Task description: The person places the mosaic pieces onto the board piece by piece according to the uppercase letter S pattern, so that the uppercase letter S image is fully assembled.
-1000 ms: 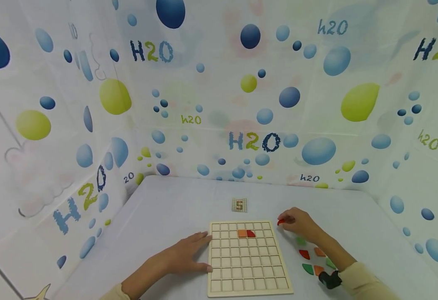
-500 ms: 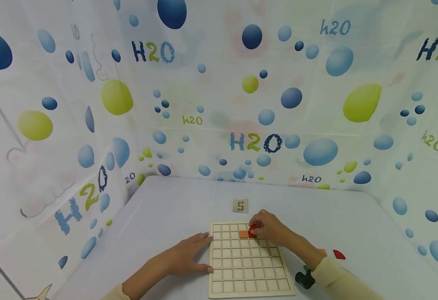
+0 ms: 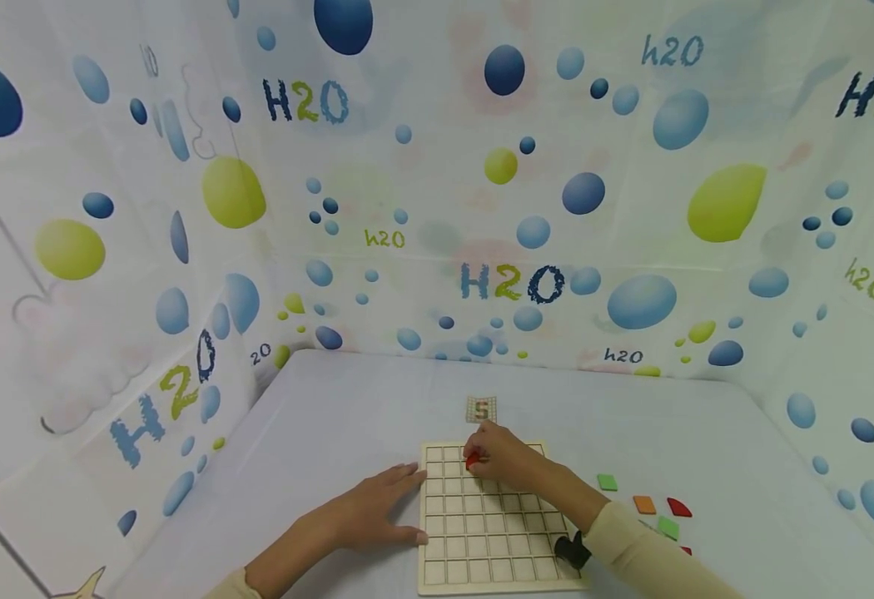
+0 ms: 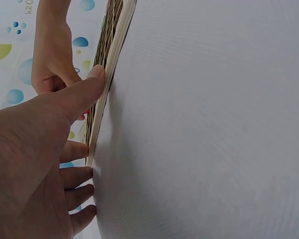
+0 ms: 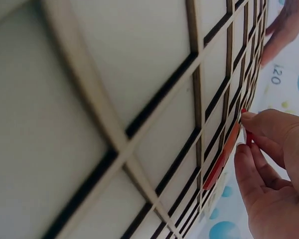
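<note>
Apparently placing red piece (image 3: 472, 461) pinched in right grip (image 3: 503, 457) over grid board (image 3: 476, 547) touched by straight-fingered left grip (image 3: 377, 507), likely needing alignment next

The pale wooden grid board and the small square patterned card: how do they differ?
The pale wooden grid board is much larger than the small square patterned card. The board's visible squares are mostly bare, while the card bears a coloured figure like an S or 5. The person's left hand touches the board's edge, while the card lies beyond the board's far side. Both are marked with a grid of squares.
</note>
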`<state>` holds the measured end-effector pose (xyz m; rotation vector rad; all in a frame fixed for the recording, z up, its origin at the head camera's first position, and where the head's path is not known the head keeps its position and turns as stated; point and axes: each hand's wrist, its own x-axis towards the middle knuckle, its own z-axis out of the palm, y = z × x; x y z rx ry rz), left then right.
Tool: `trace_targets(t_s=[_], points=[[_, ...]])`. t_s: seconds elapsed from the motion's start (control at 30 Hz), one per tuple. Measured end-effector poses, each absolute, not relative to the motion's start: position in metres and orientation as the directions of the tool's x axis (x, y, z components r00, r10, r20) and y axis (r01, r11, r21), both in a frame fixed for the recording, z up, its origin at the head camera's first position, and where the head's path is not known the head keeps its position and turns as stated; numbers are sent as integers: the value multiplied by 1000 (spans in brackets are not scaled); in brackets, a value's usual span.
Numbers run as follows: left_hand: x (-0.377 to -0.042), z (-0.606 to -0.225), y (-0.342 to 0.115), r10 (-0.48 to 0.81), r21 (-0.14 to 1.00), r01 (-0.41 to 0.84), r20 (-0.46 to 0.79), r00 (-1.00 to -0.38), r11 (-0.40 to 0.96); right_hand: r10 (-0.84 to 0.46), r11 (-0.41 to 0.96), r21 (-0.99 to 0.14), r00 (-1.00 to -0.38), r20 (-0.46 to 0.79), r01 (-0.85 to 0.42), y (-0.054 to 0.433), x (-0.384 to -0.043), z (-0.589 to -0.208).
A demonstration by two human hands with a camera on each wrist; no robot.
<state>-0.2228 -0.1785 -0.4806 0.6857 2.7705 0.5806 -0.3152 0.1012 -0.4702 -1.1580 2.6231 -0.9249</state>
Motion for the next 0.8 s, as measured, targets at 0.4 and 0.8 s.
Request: trace_targets(t_s=[0.4, 0.8], points=[[-222, -480, -178, 486, 426, 400, -112, -867, 811, -687, 555, -576, -721, 90, -600, 97, -307, -470], [-221, -478, -177, 495, 426, 413, -98, -863, 805, -682, 554, -572, -724, 106, -605, 101, -306, -471]])
